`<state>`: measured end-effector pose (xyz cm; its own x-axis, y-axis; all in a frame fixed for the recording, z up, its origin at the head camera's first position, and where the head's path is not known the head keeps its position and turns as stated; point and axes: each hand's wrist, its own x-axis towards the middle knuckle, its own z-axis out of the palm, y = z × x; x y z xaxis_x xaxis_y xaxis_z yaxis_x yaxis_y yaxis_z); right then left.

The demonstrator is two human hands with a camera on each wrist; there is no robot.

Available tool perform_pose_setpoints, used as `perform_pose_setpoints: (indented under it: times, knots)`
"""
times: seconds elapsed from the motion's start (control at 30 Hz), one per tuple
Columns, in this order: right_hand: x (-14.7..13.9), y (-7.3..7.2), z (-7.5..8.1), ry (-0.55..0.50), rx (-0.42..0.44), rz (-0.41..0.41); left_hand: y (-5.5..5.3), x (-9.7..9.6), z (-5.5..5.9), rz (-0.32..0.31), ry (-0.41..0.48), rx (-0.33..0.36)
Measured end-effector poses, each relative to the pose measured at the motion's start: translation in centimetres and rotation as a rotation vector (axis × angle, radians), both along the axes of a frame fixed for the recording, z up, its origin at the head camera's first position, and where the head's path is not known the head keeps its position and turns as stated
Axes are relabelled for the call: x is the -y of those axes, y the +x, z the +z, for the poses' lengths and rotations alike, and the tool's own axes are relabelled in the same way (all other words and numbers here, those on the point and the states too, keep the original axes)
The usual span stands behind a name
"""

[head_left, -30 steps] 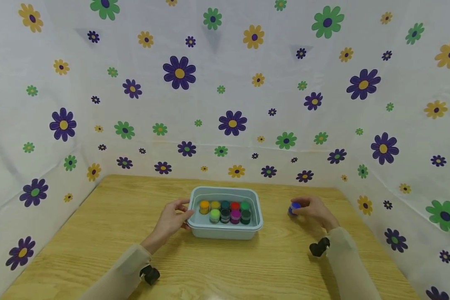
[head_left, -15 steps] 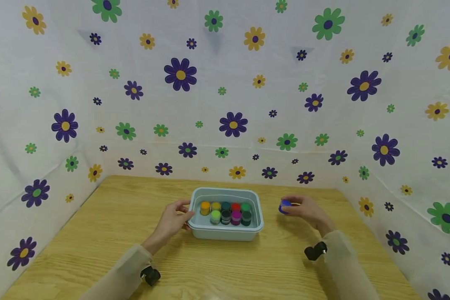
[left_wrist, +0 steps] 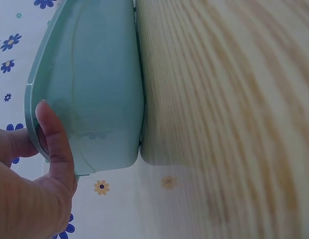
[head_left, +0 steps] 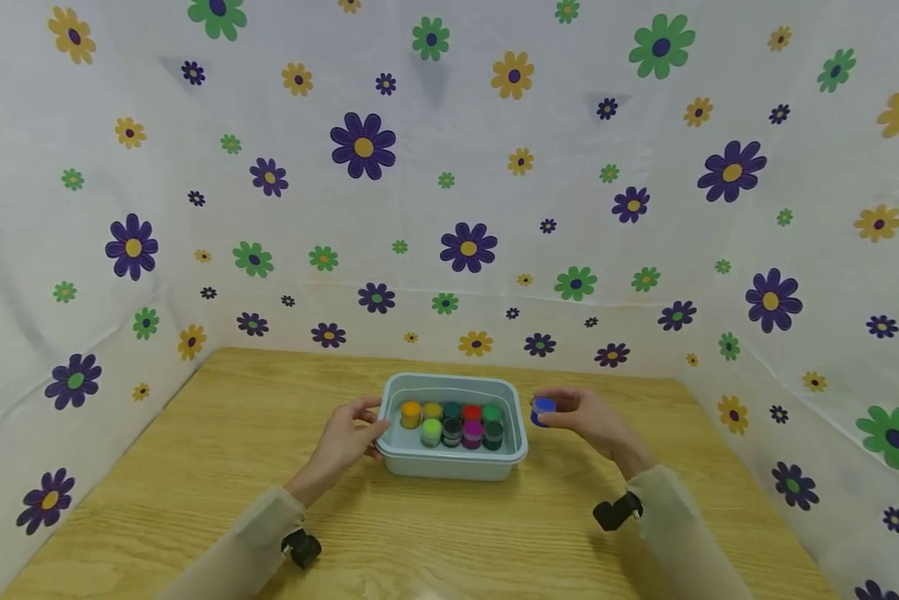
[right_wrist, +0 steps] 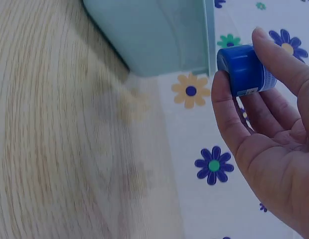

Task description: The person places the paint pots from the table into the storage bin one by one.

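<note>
A light blue plastic tub (head_left: 449,468) stands on the table, with several small paint jars inside in two rows, among them an orange jar (head_left: 411,415) and a magenta jar (head_left: 472,433). My left hand (head_left: 342,435) holds the tub's left end, thumb and fingers on either side of the rim in the left wrist view. Just right of the tub, my right hand (head_left: 590,418) pinches a blue paint jar (right_wrist: 244,70) between thumb and fingers. In the right wrist view that jar is raised off the table, near the tub's rim.
The wooden table (head_left: 449,542) extends around the tub on all sides. A white flower-patterned sheet (head_left: 419,200) hangs behind it and along both sides. A small black camera is strapped to each wrist.
My right hand has carried the blue paint jar leftward, from well right of the tub to close beside its right rim. The left hand keeps its hold on the tub, which stays put.
</note>
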<state>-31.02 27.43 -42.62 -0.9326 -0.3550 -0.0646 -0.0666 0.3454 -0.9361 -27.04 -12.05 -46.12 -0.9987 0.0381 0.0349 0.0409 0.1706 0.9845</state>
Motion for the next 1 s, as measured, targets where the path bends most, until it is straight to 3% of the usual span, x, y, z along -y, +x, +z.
perform_pose_setpoints:
  times: [0.2,0.6,1.0]
  knots:
    - [1.4,0.4,0.3,-0.039,0.008,-0.013,-0.1,0.0,0.1,0.006,0.001,0.0]
    - [5.6,1.1,0.6,-0.049,-0.081,-0.035,0.1,-0.1,0.2,0.007,-0.002,-0.019]
    - [10.2,1.0,0.5,-0.007,-0.073,0.033,0.1,0.0,0.1,0.029,0.002,0.001]
